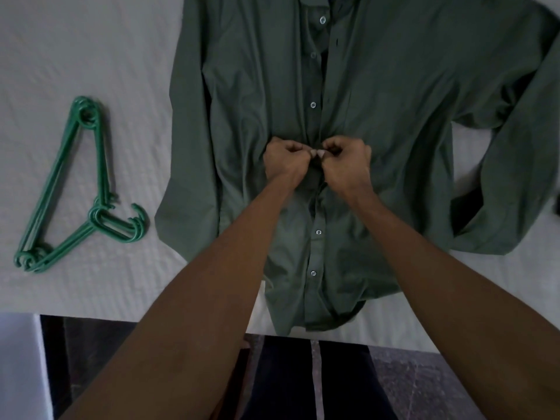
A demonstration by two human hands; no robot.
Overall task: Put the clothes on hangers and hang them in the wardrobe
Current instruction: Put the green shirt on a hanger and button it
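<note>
While both hands work the placket mid-frame, left hand (286, 160) and right hand (347, 162) pinched closed on the green shirt (378, 122), flat on the bed (91, 50), nothing's hung yet. Hangers (75, 189) stacked at 9 o'clock, untouched; wardrobe not visible.

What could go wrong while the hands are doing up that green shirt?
1. Both hands, left hand and right hand, pinch the green shirt mid-front; buttoning it shut may make slipping a hanger inside harder.
2. The green hangers lie stacked together, so lifting one might drag the others.
</note>
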